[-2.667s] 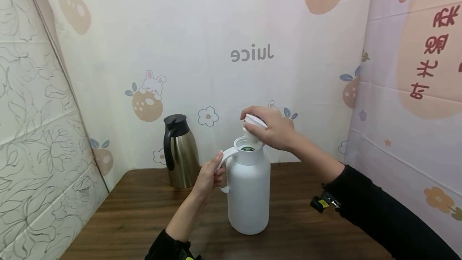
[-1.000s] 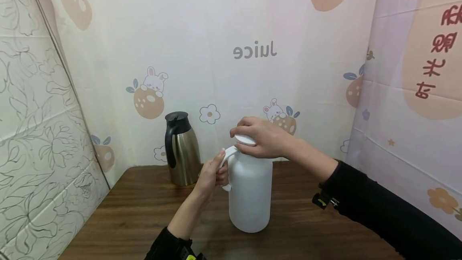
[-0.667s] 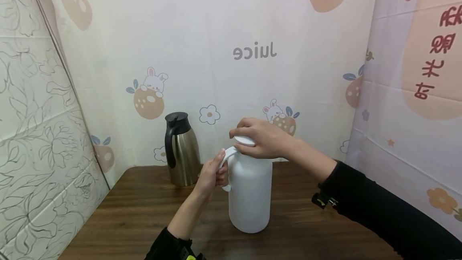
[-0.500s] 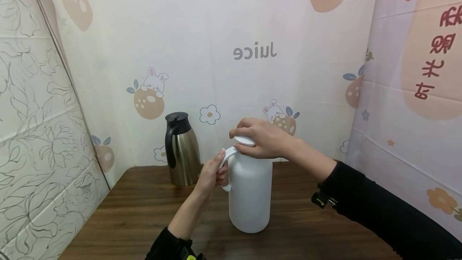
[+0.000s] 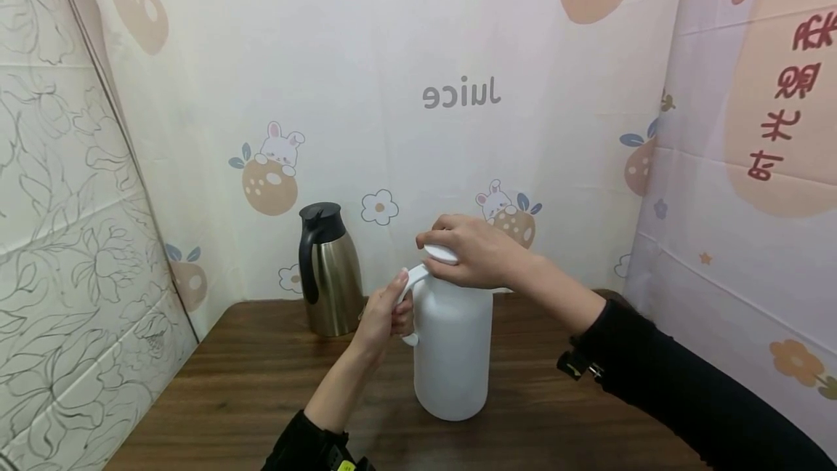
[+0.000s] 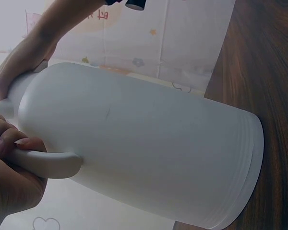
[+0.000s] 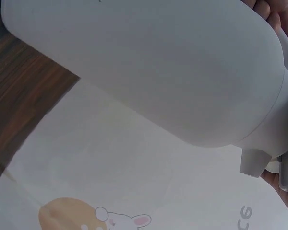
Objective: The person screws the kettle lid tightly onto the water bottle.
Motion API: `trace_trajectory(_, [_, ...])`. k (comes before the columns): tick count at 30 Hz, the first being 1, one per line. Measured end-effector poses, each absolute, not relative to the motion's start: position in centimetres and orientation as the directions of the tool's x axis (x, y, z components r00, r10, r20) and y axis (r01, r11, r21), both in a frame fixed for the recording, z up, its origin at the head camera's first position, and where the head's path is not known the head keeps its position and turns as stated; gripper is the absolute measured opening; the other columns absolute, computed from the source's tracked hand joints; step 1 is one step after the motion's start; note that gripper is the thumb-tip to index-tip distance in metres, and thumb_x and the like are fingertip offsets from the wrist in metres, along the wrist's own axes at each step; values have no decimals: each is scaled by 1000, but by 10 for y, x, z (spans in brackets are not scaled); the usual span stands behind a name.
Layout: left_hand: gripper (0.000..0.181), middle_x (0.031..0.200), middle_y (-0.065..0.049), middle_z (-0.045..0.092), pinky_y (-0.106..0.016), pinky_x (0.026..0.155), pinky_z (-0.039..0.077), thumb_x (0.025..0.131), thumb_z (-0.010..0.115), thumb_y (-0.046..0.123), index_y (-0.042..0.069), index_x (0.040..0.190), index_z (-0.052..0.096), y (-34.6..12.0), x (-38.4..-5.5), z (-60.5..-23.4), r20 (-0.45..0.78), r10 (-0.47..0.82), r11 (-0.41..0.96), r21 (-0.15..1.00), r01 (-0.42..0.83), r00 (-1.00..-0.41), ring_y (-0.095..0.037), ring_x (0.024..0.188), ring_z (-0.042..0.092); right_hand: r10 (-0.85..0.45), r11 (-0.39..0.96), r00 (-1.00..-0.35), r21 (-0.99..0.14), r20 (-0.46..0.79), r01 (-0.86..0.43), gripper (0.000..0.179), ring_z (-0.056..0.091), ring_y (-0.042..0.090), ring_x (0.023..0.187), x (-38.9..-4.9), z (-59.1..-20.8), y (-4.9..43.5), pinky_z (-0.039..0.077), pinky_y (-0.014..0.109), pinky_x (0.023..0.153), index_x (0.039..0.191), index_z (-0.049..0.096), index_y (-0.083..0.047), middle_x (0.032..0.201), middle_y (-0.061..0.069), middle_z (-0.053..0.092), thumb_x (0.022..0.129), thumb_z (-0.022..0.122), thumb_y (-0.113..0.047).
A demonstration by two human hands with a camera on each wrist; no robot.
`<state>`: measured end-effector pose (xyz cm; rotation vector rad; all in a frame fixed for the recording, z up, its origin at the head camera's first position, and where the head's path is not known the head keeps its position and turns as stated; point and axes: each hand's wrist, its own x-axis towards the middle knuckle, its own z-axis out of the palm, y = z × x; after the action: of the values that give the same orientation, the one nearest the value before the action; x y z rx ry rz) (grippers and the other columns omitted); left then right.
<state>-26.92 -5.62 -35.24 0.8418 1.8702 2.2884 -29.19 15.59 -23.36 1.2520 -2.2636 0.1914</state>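
Observation:
A white thermos jug stands upright on the wooden table. My left hand grips its handle, fingers curled round it and thumb up along its top. Over the jug's mouth, my right hand holds the white lid by its edge, thumb on the near side and fingers on the far side. The lid sits at the neck, and the mouth is hidden beneath it and the hand. A short spout juts from the neck in the right wrist view.
A gold steel thermos jug with black lid and handle stands behind and left of the white one. The dark wooden table ends at a printed cloth backdrop, with more cloth at both sides.
Earlier, my right hand held the lid tilted above the open mouth. It has come down onto the neck. Over the last second the hands have barely moved; my left hand keeps the handle.

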Motion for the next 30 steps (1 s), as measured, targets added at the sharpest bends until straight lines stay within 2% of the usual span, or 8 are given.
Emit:
trace_trajectory(8, [59,57,5,30,-24,50,26,112,41,51,12,69,35,-56,-269,-353,383,392,-266,918,295,-837,-9,49,27,-678,641,-491,113,547,-759,26,62,16,84,-284,-235,150,52,29,68,119,77,-15,104,4,70,99,69,-30])
trace_trajectory(17, [58,57,4,30,-24,51,26,113,41,51,12,70,35,-56,-268,-353,387,392,-279,915,293,-835,-10,49,28,-544,779,-652,29,528,-627,29,59,18,81,-272,-235,138,49,31,64,121,77,-17,102,6,69,99,67,-33])
trace_trajectory(25, [58,57,4,30,-24,51,26,112,43,51,12,70,36,-55,-267,-352,371,376,-259,922,288,-849,-9,50,27,-435,859,-701,28,565,-511,37,59,22,76,-265,-237,127,47,33,59,121,77,-11,97,11,70,96,64,-35])
trace_trajectory(30, [57,57,4,30,-25,51,27,112,43,51,12,70,37,-56,-268,-352,368,376,-250,924,290,-850,-9,50,29,-384,896,-727,40,570,-442,37,58,24,73,-263,-237,121,44,33,56,117,77,-10,89,10,67,96,63,-37])
